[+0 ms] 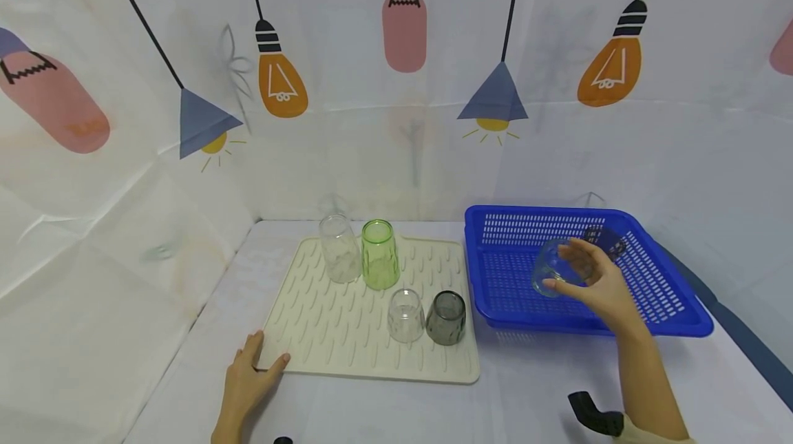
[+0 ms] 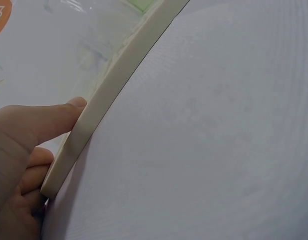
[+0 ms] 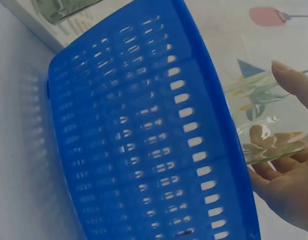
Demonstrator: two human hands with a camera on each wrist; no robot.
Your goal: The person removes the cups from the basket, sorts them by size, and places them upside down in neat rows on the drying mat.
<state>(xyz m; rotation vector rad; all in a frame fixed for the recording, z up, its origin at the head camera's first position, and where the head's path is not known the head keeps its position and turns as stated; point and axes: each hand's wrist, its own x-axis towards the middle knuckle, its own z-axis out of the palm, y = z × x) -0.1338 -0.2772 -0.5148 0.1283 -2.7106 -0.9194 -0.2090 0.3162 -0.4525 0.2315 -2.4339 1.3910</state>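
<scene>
My left hand (image 1: 246, 381) holds the front left corner of a cream drying mat (image 1: 334, 354), thumb on the front edge and fingers round the left side. My right hand (image 1: 599, 289) grips a clear glass (image 1: 544, 270) by its sides, over the inside of a blue plastic basket (image 1: 539, 210). In the right wrist view the glass (image 3: 273, 117) shows above the basket's rim, fingers seen through it. On the mat stand a tall clear glass (image 1: 339, 251), a tall green glass (image 1: 380, 258), a short clear glass (image 1: 405, 320) and a short grey glass (image 1: 446, 323).
The basket stands to the right of the mat, with a dark patterned thing (image 1: 604, 241) showing at its back right. A white cloth wall (image 1: 347, 155) printed with lamps rises behind the table. A small black object (image 1: 283, 440) lies at the bottom edge of the head view.
</scene>
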